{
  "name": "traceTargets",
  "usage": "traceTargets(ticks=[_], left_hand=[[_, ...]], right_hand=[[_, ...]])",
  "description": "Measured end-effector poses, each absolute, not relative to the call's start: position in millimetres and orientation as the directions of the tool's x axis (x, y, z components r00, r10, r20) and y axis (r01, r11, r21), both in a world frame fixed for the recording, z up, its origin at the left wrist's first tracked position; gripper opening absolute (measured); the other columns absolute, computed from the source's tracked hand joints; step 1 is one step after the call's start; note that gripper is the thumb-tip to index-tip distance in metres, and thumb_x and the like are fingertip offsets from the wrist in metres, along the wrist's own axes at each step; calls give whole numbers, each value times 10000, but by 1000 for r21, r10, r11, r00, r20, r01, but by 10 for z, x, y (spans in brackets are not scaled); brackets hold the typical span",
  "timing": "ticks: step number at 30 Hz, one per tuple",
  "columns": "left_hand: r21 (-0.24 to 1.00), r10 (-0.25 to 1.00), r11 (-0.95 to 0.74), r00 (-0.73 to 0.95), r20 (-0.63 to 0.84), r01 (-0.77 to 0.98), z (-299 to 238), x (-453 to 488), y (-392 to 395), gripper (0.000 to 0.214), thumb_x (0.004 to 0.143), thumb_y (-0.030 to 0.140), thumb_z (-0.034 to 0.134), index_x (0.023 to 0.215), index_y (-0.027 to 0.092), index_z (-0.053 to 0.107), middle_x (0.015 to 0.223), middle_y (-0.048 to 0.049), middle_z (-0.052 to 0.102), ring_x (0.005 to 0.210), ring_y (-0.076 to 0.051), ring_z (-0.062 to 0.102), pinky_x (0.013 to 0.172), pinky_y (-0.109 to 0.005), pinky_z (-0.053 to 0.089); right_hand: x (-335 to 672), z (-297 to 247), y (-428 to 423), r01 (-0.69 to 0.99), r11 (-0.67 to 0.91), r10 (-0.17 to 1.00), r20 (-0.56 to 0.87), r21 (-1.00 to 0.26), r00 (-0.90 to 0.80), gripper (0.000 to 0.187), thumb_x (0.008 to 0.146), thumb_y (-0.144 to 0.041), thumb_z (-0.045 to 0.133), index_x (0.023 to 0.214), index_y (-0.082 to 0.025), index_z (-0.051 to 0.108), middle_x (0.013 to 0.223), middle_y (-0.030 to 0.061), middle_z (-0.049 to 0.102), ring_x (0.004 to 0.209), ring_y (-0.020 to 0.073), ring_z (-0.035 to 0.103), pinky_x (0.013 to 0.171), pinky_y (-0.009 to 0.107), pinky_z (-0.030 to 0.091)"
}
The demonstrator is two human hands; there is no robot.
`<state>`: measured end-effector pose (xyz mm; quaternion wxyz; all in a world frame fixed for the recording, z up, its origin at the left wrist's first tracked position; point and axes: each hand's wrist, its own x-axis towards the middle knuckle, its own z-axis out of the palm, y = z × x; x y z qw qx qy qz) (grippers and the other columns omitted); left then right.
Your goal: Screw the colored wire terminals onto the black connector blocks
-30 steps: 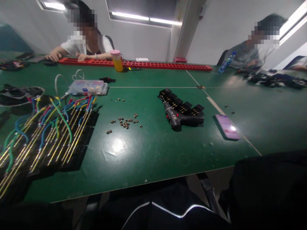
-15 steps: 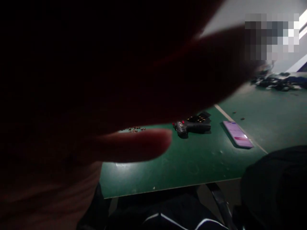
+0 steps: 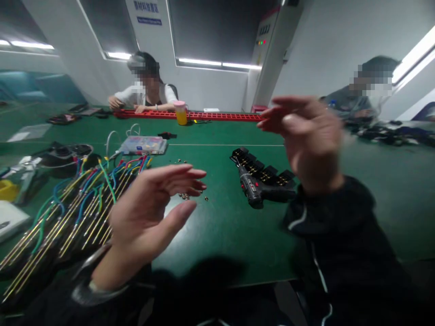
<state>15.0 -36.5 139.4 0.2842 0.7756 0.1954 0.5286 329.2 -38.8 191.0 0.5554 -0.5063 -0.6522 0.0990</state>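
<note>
My left hand [image 3: 152, 206] hovers above the green table [image 3: 224, 226], fingers stretched out and pointing right, holding nothing. My right hand [image 3: 306, 136] is raised higher at the right, slightly blurred, its fingers loosely spread and empty. Between and below them lie small brass screws [image 3: 185, 195] and a black electric screwdriver [image 3: 258, 190] beside a black terminal block [image 3: 261, 167]. Left of my left hand lies a bundle of coloured wires with gold pins [image 3: 68, 203] on black blocks.
A clear plastic parts box [image 3: 142, 145] sits behind the wires. A long red strip [image 3: 210, 116] and a yellow bottle [image 3: 181, 113] stand at the far edge, where one person sits. Another person sits at the right by dark parts [image 3: 390, 133].
A hand covered the camera half a second ago. Now both hands are lowered into view in front of me, and the view has tilted upward.
</note>
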Motion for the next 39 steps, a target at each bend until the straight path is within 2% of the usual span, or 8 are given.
traceTargets(ticks=[4, 6, 11, 16, 21, 24, 29, 39], left_hand=[[536, 578, -812, 433, 691, 229, 552, 245, 70, 258, 980, 238, 651, 1237, 219, 636, 1124, -65, 736, 973, -194, 728, 879, -370, 626], [487, 580, -815, 462, 671, 315, 216, 251, 253, 180, 1002, 243, 599, 1171, 202, 644, 1057, -76, 739, 943, -204, 721, 872, -377, 605], [609, 714, -695, 468, 521, 383, 11, 256, 383, 189, 1020, 270, 563, 1195, 208, 601, 1093, -75, 714, 1003, -203, 698, 902, -362, 567], [625, 743, -661, 482, 465, 416, 17, 345, 388, 183, 1009, 280, 566, 1174, 205, 596, 1073, -73, 708, 1000, -214, 691, 899, -362, 554], [569, 769, -640, 434, 470, 517, 33, 252, 536, 195, 1020, 310, 548, 1179, 205, 587, 1107, -90, 702, 1019, -232, 682, 906, -367, 550], [444, 820, -491, 224, 527, 750, 125, 5, 726, 276, 1009, 307, 538, 1233, 147, 566, 1160, -148, 674, 1111, -286, 643, 986, -415, 510], [172, 891, 20, -95, 444, 985, 197, -361, 900, 430, 947, 388, 586, 1225, 62, 553, 1223, -252, 597, 1115, -401, 596, 915, -488, 477], [24, 903, 57, -62, 425, 998, 63, -378, 890, 271, 913, 204, 508, 1125, 63, 600, 1134, -230, 643, 1066, -402, 598, 968, -533, 374]], right_hand=[[3496, 1400, 496, 751, 7, 900, 333, -660, 283, 312, 939, -320, 741, 1180, -132, 678, 1206, 115, 689, 1105, 252, 667, 1043, 508, 526], [3617, 1071, 866, 777, -208, 901, 193, -594, 388, 338, 982, -353, 684, 1253, -156, 647, 1280, 105, 657, 1126, 249, 663, 975, 484, 568], [3811, 563, 1330, 790, -427, 851, 98, -440, 515, 385, 992, -378, 668, 1302, -154, 621, 1305, 116, 642, 1120, 249, 665, 948, 464, 582], [3874, 528, 1505, 854, -372, 817, 308, -364, 487, 420, 979, -391, 676, 1325, -162, 607, 1385, 128, 592, 1222, 285, 609, 1031, 517, 522], [3715, 762, 1500, 922, -205, 782, 512, -329, 356, 686, 903, -411, 707, 1470, -95, 484, 1454, 233, 493, 1392, 383, 432, 1165, 546, 352], [3490, 851, 1286, 923, -124, 811, 499, -364, 306, 731, 846, -493, 724, 1408, -61, 546, 1325, 259, 588, 1262, 379, 552, 1092, 482, 435], [2990, 627, 482, 904, 20, 926, 349, -428, 145, 535, 770, -561, 777, 1157, -197, 713, 1042, 99, 744, 949, 277, 718, 867, 376, 574], [2861, 65, -394, 877, 62, 877, 445, -476, 180, 606, 843, -463, 702, 1320, -101, 610, 1188, 183, 667, 1155, 337, 660, 1029, 471, 542]])
